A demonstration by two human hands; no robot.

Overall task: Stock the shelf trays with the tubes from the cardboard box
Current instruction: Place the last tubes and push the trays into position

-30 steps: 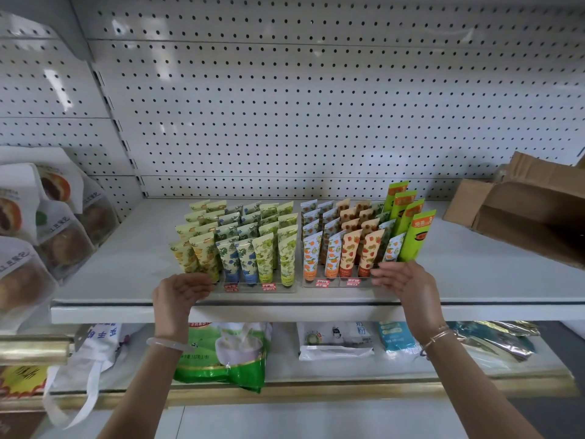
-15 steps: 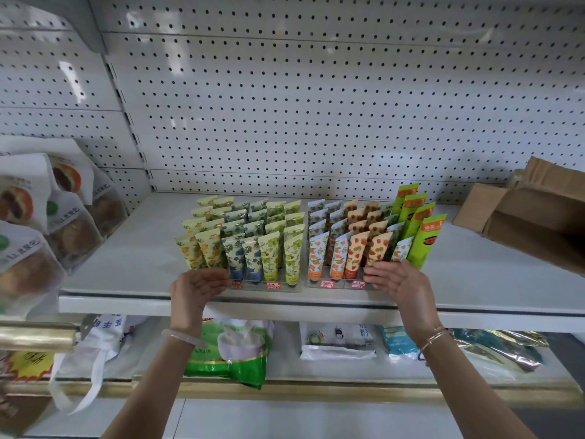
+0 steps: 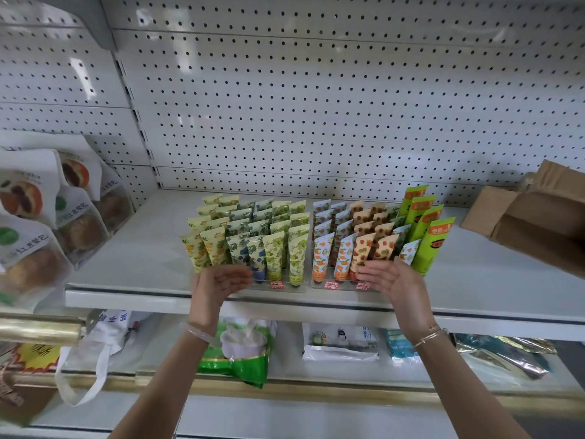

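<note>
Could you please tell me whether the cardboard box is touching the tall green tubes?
Apart. The head view shows a strip of bare shelf between the cardboard box and the tall green tubes.

Trays point(image 3: 294, 289) side by side mid shelf point(image 3: 142, 255), full of tubes point(image 3: 253, 239).
Box point(image 3: 531, 217) far R on shelf, bags point(image 3: 38, 223) at L edge; L hand point(image 3: 218, 286) & R hand point(image 3: 392, 283) just before tray fronts; pegboard point(image 3: 316, 106) behind; packs point(image 3: 240, 350) on lower shelf point(image 3: 286, 359) beneath.

Two clear trays point(image 3: 294, 289) stand mid-frame, six tubes point(image 3: 272, 258) across the left one's front row; four tall green tubes point(image 3: 432, 248); one cardboard box point(image 3: 519, 223).
</note>
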